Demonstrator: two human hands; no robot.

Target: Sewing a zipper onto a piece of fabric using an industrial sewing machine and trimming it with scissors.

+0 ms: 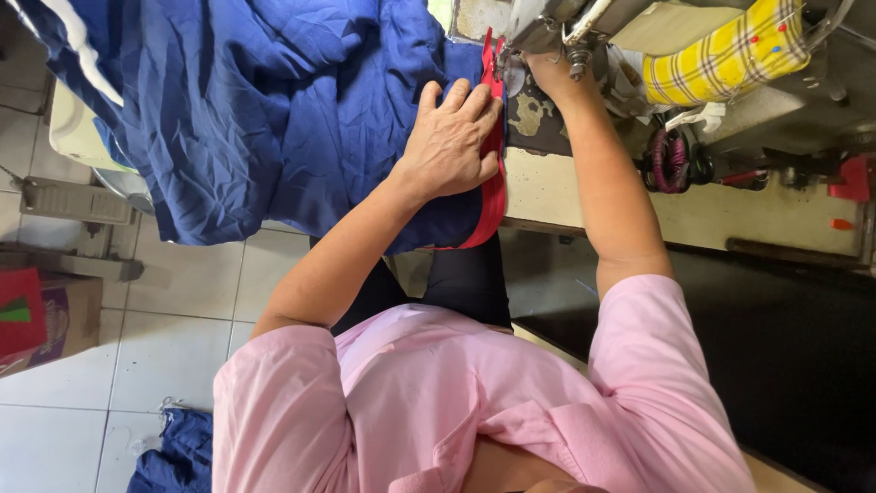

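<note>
Two fabrics meet at the needle: a blue cloth (274,100) and a red strip (494,183) running along its edge, both lying on the sewing table (593,196) under the machine head (547,23). Left hand (449,141) lies flat and spread on the blue cloth, fingertips at the red strip, pressing rather than gripping; it holds nothing closed. Right hand (550,71) sits up by the presser foot, mostly hidden by the machine, so its grip cannot be told.

Progress, as a judgement: seam looks partway. Red strip hangs off the table's near edge toward the lap, so that length seems yet to pass the needle; how much lies sewn beyond the foot is hidden.

Most of the blue cloth is heaped to the left, spilling off the table. Its weight could drag on the seam line.

Around: yellow plaid pincushion (725,57) with coloured pins on the machine, a dark coiled cord (673,162) beside it, a small red part (853,178) far right. Tiled floor (173,329) below, a cardboard box (41,319) at left, a blue scrap (173,452) near the pink shirt (438,402).
</note>
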